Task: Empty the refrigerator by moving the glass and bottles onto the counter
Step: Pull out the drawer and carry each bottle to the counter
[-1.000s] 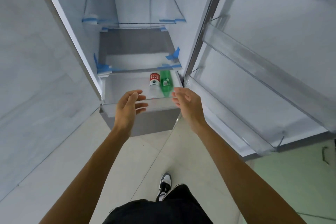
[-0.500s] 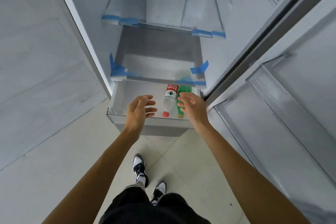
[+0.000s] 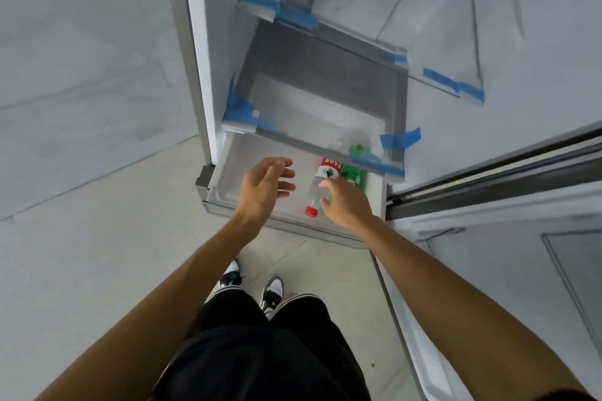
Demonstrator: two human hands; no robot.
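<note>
Hovering both hands over the pulled-out drawer (image 3: 234, 172) at the bottom of the fridge (image 3: 202, 75).

- Left hand (image 3: 264, 185): fingers (image 3: 286, 172) loosely spread, holding nothing.
- Right hand (image 3: 345, 205): fingers (image 3: 325, 185) relaxed and half-open, right over the clear bottle (image 3: 329, 169). Can't tell if they touch it, and they aren't wrapped round it.
- Clear bottle lies on its side between the two sets of fingers, red cap toward the person, so the neck end is the nearest grab point.
- Green bottle (image 3: 353, 174) also lies flat, touching the clear one, just past the right fingers. Its far end is tucked under the shelf (image 3: 342, 39) edge. It's probably flat because the drawer is too shallow for upright storage.
- One hand per bottle looks like the plan (my guess).
- Count: 2 bottles, 0 glasses visible, 2 empty hands.
- Several strips of blue tape (image 3: 400, 137) sit on the shelf corners, likely to stop the shelves sliding.
- Bench isn't in view, and nothing has been lifted out of the drawer yet.
</note>
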